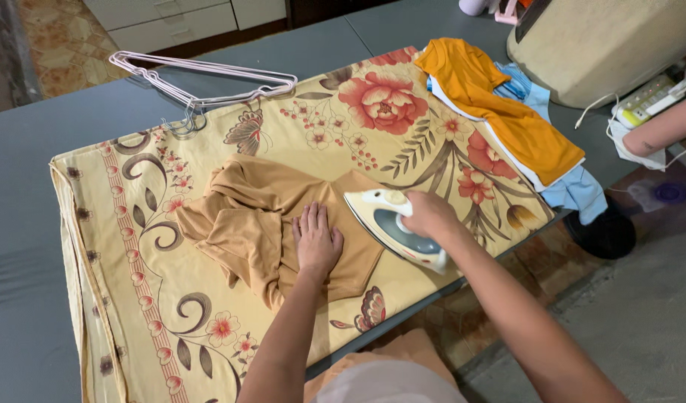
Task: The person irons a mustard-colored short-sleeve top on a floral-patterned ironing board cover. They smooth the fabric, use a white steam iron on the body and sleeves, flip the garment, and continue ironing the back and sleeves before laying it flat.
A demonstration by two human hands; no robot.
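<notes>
Two hands on the job: left hand (315, 242) spread flat, pinning the tan garment (272, 220) on the floral cloth (171, 313) over the counter (29, 224). Right hand (426, 215) wrapped around the iron (391, 227), soleplate meeting the garment's right edge. Left part of the garment is bunched and creased, so plenty looks left. Far right, an orange shirt (500, 112) lies on blue cloth (578, 190); hangers (201, 82) lie far left.

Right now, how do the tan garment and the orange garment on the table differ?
The tan garment lies crumpled mid-cloth, pinned flat by the left hand beside the iron in the right hand; the orange garment lies folded, untouched, atop pale blue clothes. Both rest on the floral cloth.
</notes>
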